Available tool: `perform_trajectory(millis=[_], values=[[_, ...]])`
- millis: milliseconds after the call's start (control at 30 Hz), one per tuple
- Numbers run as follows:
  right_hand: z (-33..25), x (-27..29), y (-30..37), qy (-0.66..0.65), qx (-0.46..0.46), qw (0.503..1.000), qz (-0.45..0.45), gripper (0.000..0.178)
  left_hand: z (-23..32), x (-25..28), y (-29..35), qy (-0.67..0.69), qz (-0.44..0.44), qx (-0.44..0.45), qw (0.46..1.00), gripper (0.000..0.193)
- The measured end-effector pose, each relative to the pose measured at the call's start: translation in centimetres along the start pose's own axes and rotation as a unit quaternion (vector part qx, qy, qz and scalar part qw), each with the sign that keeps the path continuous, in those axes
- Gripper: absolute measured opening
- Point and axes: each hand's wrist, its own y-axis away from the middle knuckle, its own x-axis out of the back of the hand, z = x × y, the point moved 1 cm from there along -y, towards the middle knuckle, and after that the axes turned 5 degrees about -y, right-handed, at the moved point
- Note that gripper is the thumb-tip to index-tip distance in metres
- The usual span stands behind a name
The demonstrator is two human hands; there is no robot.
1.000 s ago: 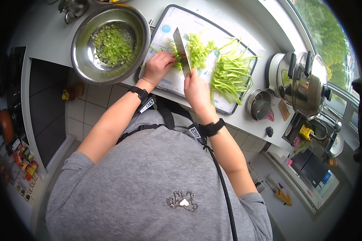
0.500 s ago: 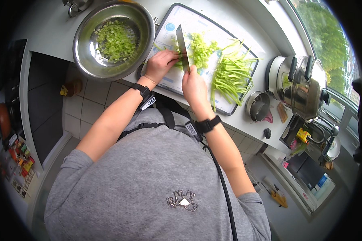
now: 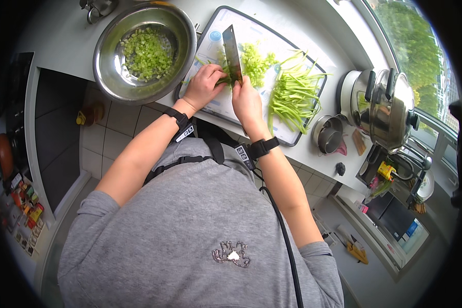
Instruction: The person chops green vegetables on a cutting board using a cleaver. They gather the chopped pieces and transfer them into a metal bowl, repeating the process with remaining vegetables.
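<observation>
My right hand (image 3: pixel 247 105) is closed round the handle of a broad-bladed kitchen knife (image 3: pixel 232 51), whose blade points away from me over the cutting board (image 3: pixel 264 23). Just left of the blade, my left hand (image 3: pixel 204 87) presses curled fingers on a small bunch of green stalks (image 3: pixel 223 80), mostly hidden under it. Chopped green pieces (image 3: pixel 256 62) lie in a heap right of the blade. Farther right, a pile of long, thin, celery-like stalks (image 3: pixel 294 95) covers the board's right end.
A large steel bowl (image 3: pixel 101 77) of chopped green pieces stands left of the board, close to the counter's edge. Right of the board are small round metal tins (image 3: pixel 328 136), a steel pot (image 3: pixel 395 110) and a sink area. A window (image 3: pixel 413 51) is at the upper right.
The knife's blade has tilted, so more of its flat side shows. My right hand has shifted slightly up and left; my left hand stays on the stalks.
</observation>
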Motion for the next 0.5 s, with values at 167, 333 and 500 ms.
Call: perform_trajectory(millis=[167, 333, 500], values=[[-0.1, 1.9, 1.9, 0.014, 0.044, 0.999, 0.008, 0.016, -0.1, -0.2, 0.1, 0.021, 0.024, 0.005, 0.999, 0.024], [0.0, 0.5, 2.9, 0.053, 0.014, 0.998, -0.018, 0.014, -0.1, -0.2, 0.0, 0.027, 0.027, 0.01, 0.999, 0.024], [0.3, 0.0, 1.6, 0.026, 0.022, 0.999, 0.003, 0.016, -0.4, 0.0, 0.0, 0.018, 0.02, 0.002, 1.0, 0.024]])
